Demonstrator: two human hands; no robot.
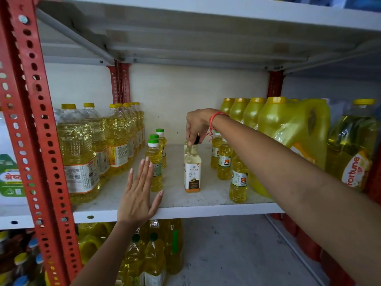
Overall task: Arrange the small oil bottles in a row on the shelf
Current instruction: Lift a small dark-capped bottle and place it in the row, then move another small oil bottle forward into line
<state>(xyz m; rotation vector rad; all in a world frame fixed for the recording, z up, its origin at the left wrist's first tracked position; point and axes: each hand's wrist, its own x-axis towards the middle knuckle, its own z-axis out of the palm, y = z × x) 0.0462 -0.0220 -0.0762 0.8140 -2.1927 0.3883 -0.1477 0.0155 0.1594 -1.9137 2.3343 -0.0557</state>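
On the far left stands a red metal post [31, 124] full of holes. Just past it, big oil bottles [79, 153] with yellow caps stand in rows on the white shelf [185, 209].

Next comes the left hand [137, 195]. It is open and flat, fingers [144, 172] straight and close together, and it holds nothing. Its palm rests over the front edge of the shelf, and its fingertips are right beside the front green-capped bottle [155, 166]. Two more small bottles [161, 147] with green caps stand in a line behind that one.

In the middle of the shelf stands the coconut oil bottle [192, 172], tall and upright, with a white and orange label. The right hand [198, 125] comes down from above and pinches its dark cap with the fingertips (a red thread is tied at the wrist). Another small bottle seems to be just behind it, but I cannot tell for sure.

To the right, three small yellow bottles [224, 162] stand in a slanted line, partly hidden by the arm. Behind them are big yellow jugs [292, 124], and a large bottle [352, 149] with a red word on its label stands at the far right.
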